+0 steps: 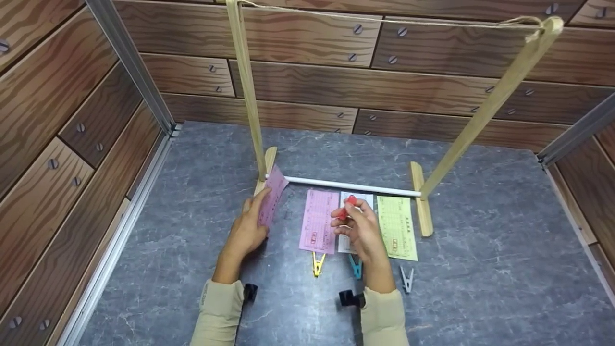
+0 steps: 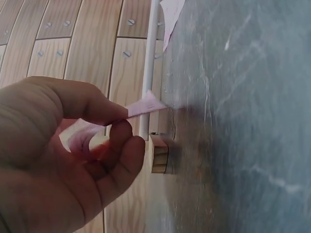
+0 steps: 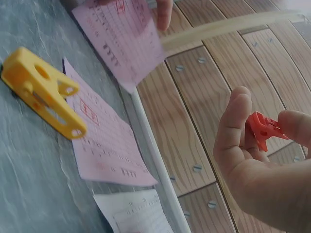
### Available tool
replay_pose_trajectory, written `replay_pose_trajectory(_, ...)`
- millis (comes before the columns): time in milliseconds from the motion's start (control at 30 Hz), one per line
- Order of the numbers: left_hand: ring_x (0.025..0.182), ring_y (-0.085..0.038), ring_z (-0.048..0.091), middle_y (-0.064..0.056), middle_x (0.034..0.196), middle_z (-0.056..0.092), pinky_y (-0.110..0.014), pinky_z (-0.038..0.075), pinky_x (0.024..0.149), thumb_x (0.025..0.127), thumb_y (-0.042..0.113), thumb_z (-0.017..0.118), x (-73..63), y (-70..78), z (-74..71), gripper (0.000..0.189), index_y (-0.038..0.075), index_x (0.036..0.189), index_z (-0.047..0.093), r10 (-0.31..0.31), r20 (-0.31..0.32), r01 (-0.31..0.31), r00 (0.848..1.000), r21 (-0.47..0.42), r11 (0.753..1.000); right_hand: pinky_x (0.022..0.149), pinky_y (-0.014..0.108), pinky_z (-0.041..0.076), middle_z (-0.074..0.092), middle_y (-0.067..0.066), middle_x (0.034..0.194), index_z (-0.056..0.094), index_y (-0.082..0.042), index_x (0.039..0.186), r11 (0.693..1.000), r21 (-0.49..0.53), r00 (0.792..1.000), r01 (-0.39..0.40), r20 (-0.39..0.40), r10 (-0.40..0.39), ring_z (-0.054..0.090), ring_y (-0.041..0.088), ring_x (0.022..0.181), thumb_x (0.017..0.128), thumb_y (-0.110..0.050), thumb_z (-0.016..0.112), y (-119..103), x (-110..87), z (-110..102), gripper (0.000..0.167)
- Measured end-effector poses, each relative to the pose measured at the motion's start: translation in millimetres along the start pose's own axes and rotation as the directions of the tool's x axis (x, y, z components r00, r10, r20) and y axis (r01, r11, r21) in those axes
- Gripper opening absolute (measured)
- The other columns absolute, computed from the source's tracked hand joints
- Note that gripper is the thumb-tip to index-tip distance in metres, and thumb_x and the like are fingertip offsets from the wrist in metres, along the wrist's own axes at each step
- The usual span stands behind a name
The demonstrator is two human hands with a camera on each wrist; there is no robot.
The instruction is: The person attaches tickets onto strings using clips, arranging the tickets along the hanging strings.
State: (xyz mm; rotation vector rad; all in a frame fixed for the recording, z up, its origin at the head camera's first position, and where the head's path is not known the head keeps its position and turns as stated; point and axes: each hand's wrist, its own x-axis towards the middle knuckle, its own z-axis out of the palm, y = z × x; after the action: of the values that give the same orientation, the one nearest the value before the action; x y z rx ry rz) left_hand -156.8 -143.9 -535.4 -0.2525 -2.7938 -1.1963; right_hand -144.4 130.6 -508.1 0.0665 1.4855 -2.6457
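My left hand (image 1: 244, 230) pinches a pink printed slip (image 1: 274, 194) between thumb and fingers, lifted near the foot of the left wooden post; the left wrist view shows the slip (image 2: 145, 105) bending in the grip. In my right hand (image 1: 367, 235) a red clothespin (image 3: 264, 130) is held between thumb and fingertips, above the slips on the table. Below lie another pink slip (image 1: 319, 221), a white slip (image 1: 344, 244) partly hidden by the right hand, and a yellow-green slip (image 1: 398, 228). A yellow clothespin (image 1: 317, 265), a teal clothespin (image 1: 356, 267) and a grey clothespin (image 1: 407, 279) lie nearer me.
A wooden frame stands behind the slips, its left post (image 1: 250, 96) and right post (image 1: 490, 108) joined high up by a string (image 1: 384, 20). Low down, a white rod (image 1: 350, 184) links the feet. Wood-patterned panels (image 1: 307, 81) wall the grey table (image 1: 168, 240).
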Motion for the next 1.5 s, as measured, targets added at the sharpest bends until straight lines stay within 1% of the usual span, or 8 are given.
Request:
replay_pose_trajectory(233,0.12,-0.036,0.057,-0.014,0.146,0.05,-0.051,0.046,0.099,0.078,-0.004,0.063,4.6,1.0,-3.7,0.07,0.005,0.146,0.053,0.002,0.023,-0.001,1.0,-0.047,0.999,0.059,0.029,0.057,0.071,0.015,0.085,0.049,-0.005,0.115,0.999,-0.022,0.998,0.045,-0.031,-0.045,0.069,0.021,0.067,0.106,-0.012,0.049,-12,-1.7,-16,0.011)
replay_pose_trajectory(367,0.13,-0.035,0.051,-0.017,0.144,0.053,-0.048,0.039,0.108,0.086,0.004,0.067,6.4,0.1,-4.1,0.059,-0.001,0.143,0.055,0.019,0.036,-0.016,0.999,-0.086,0.996,0.059,0.03,0.058,0.072,0.016,0.088,0.047,-0.005,0.118,0.997,-0.047,0.997,0.061,-0.034,-0.063,0.07,0.021,0.065,0.106,-0.012,0.05,-17,-3.5,-23,0.014)
replay_pose_trajectory(633,0.123,-0.036,0.053,-0.02,0.136,0.061,-0.049,0.04,0.107,0.094,-0.001,0.055,5.1,1.7,-3.4,0.04,-0.001,0.133,0.065,0.078,-0.061,-0.088,0.995,-0.195,0.977,0.047,0.027,0.053,0.072,0.018,0.106,0.044,-0.003,0.116,0.99,-0.117,0.997,0.076,-0.009,-0.078,0.07,0.023,0.058,0.098,0.0,0.057,-19,-7.9,-23,0.022)
replay_pose_trajectory(867,0.128,-0.037,0.051,-0.023,0.138,0.058,-0.05,0.039,0.108,0.089,-0.014,0.052,6.2,3.5,-4.7,0.048,-0.003,0.134,0.062,0.128,-0.117,-0.156,0.985,-0.284,0.946,0.056,0.029,0.057,0.067,0.021,0.108,0.046,0.003,0.116,0.984,-0.119,0.989,0.129,0.088,-0.119,0.07,0.024,0.065,0.093,0.009,0.057,-17,-7.8,-20,0.026)
replay_pose_trajectory(1067,0.13,-0.032,0.046,-0.022,0.151,0.043,-0.047,0.039,0.106,0.083,-0.017,0.054,7.9,4.5,-6.0,0.066,-0.001,0.148,0.049,0.182,-0.104,-0.207,0.978,-0.337,0.918,0.061,0.032,0.058,0.064,0.022,0.108,0.047,0.006,0.122,0.978,-0.134,0.981,0.159,0.135,-0.141,0.069,0.026,0.069,0.095,0.006,0.058,-16,-6.2,-18,0.029)
replay_pose_trajectory(1300,0.14,-0.032,0.035,-0.02,0.16,0.029,-0.049,0.035,0.11,0.082,-0.013,0.06,7.0,7.9,-5.9,0.077,0.005,0.154,0.04,0.179,-0.073,-0.193,0.981,-0.379,0.905,0.061,0.032,0.058,0.064,0.021,0.107,0.048,0.004,0.122,0.975,-0.169,0.983,0.148,0.135,-0.125,0.068,0.025,0.067,0.095,0.005,0.058,-15,-6.0,-16,0.029)
replay_pose_trajectory(1400,0.14,-0.035,0.037,-0.022,0.155,0.038,-0.051,0.034,0.111,0.087,-0.007,0.063,7.2,7.0,-4.7,0.065,0.003,0.149,0.049,0.202,-0.125,-0.234,0.971,-0.369,0.9,0.061,0.032,0.058,0.064,0.021,0.107,0.047,0.006,0.122,0.973,-0.185,0.984,0.141,0.133,-0.118,0.068,0.024,0.067,0.096,0.005,0.058,-15,-6.2,-15,0.029)
replay_pose_trajectory(1500,0.128,-0.036,0.052,-0.023,0.138,0.056,-0.045,0.041,0.106,0.091,-0.008,0.063,6.5,12.1,-5.3,0.045,-0.003,0.136,0.061,0.222,-0.235,-0.296,0.946,-0.357,0.886,0.061,0.032,0.058,0.064,0.022,0.108,0.047,0.007,0.123,0.972,-0.192,0.985,0.137,0.131,-0.113,0.068,0.024,0.066,0.096,0.004,0.058,-15,-6.6,-14,0.03)
